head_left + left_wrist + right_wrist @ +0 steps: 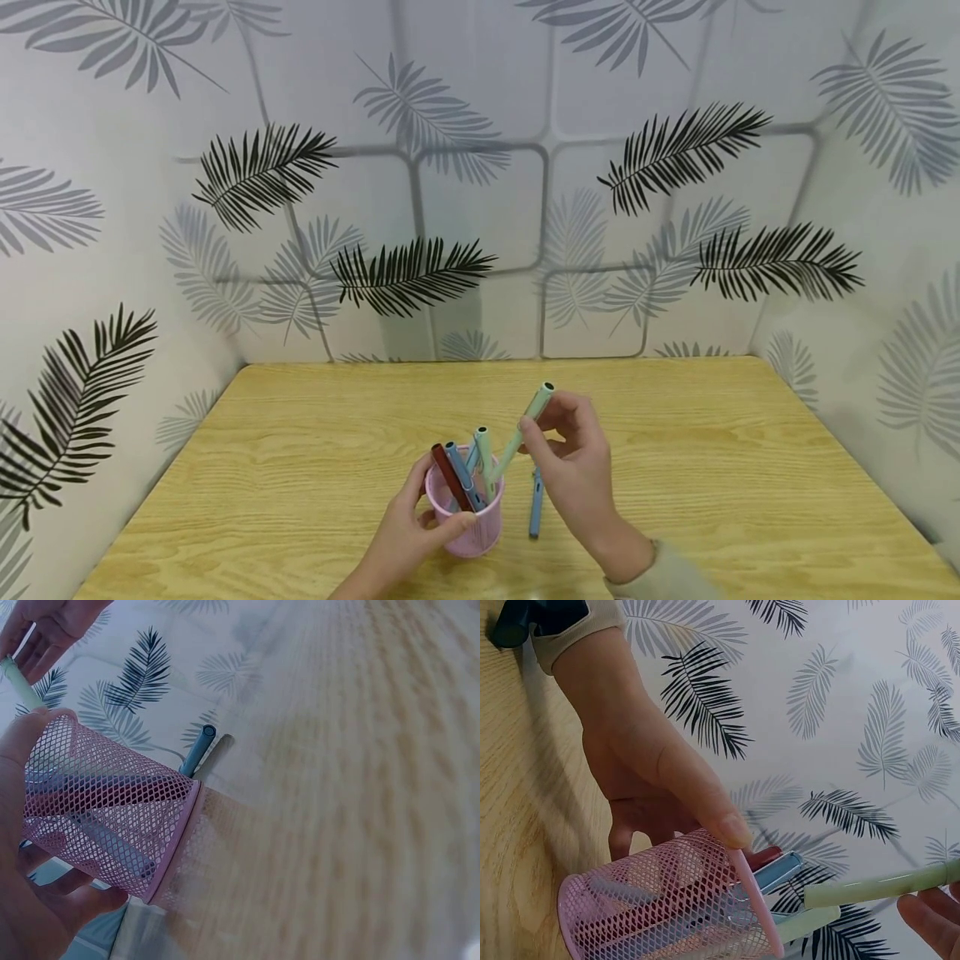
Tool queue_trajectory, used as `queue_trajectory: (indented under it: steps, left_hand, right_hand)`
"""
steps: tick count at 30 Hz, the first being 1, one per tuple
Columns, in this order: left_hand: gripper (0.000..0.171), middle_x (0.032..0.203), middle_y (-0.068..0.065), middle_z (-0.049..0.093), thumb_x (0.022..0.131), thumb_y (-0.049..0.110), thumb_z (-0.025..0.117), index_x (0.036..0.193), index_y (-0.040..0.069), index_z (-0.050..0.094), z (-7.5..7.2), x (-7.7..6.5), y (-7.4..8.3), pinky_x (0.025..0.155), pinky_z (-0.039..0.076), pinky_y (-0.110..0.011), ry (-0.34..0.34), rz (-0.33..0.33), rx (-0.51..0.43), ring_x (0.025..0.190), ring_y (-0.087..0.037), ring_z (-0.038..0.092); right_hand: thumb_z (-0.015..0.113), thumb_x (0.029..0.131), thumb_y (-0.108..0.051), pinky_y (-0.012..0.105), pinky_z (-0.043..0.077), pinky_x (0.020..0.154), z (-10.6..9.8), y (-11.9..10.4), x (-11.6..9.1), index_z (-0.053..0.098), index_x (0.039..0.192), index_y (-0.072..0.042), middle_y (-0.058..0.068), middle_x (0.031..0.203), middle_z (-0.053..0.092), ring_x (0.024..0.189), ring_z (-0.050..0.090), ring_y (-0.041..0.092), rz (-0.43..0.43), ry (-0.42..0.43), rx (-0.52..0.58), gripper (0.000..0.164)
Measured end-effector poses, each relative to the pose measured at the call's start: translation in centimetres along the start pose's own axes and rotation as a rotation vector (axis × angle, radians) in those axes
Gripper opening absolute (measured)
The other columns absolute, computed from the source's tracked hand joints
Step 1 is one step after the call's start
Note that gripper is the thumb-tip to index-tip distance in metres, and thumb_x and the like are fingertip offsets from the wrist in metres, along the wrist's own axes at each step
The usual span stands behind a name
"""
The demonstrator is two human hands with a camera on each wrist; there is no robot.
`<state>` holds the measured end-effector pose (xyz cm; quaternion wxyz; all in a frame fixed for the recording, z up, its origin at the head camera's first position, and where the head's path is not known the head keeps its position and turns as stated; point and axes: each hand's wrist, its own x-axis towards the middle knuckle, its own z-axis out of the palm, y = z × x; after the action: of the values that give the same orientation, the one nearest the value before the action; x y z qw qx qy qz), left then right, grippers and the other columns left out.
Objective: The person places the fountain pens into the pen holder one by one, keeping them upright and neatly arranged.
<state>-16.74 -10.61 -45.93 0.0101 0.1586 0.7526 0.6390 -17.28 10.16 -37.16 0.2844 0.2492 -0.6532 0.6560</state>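
Note:
My left hand [405, 529] grips a pink mesh pen cup [480, 535] standing on the table, thumb on the near side of its rim. A dark red pen [448, 473], a blue pen [459, 467], a light blue pen [472, 458] and a light green pen [484, 450] lean inside. In my right hand [579, 475], thumb and fingers pinch another light green pen [877, 891], tilted, its lower end at the cup's mouth. The right wrist view shows that end just outside the rim. On the table, right of the cup, lies a blue pen [536, 504].
The wood-grain table [315, 433] backs onto a wall covering with a leaf pattern [480, 208]. Similar leaf-patterned sides rise at left and right of the table.

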Motion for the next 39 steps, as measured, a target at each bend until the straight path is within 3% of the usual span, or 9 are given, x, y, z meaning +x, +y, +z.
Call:
queue_trajectory:
  steps: [6,14,23,39]
  left_hand:
    - [0.076,0.135,-0.003,0.044,0.08,0.02,0.075,0.14,0.032,0.031,0.1,0.0,0.1,0.086,0.051,-0.035,0.004,0.001,0.003,0.12,-0.027,0.045]
    - [0.076,0.135,-0.003,0.044,0.08,0.021,0.075,0.14,0.031,0.031,0.1,0.0,0.2,0.086,0.051,-0.035,0.007,0.001,0.007,0.12,-0.027,0.045]
    - [0.074,0.135,-0.008,0.044,0.08,0.019,0.075,0.141,0.025,0.032,0.0,-0.1,0.1,0.087,0.05,-0.04,0.007,0.03,0.022,0.12,-0.031,0.044]
    - [0.075,0.134,-0.002,0.044,0.08,0.02,0.075,0.14,0.032,0.031,0.0,0.0,0.1,0.087,0.05,-0.035,0.019,0.012,0.027,0.12,-0.026,0.046]
  right_hand:
    - [0.061,0.082,0.013,0.029,0.055,0.056,0.6,-0.5,-0.3,0.051,0.107,0.006,0.018,0.083,0.055,0.075,0.06,0.017,-0.106,-0.068,-0.042,0.028]
    - [0.063,0.078,0.017,0.029,0.053,0.054,1.2,-2.4,-0.7,0.051,0.101,0.007,0.016,0.082,0.059,0.074,0.06,0.019,-0.05,-0.107,-0.141,0.028]
    - [0.064,0.078,0.015,0.029,0.053,0.055,1.3,-1.7,-1.4,0.052,0.1,0.005,0.012,0.083,0.061,0.075,0.062,0.021,0.026,-0.122,-0.189,0.027]
    - [0.065,0.08,0.01,0.028,0.052,0.053,1.1,-1.0,-1.9,0.054,0.097,0.001,0.01,0.084,0.061,0.073,0.061,0.02,0.058,-0.197,-0.235,0.022]
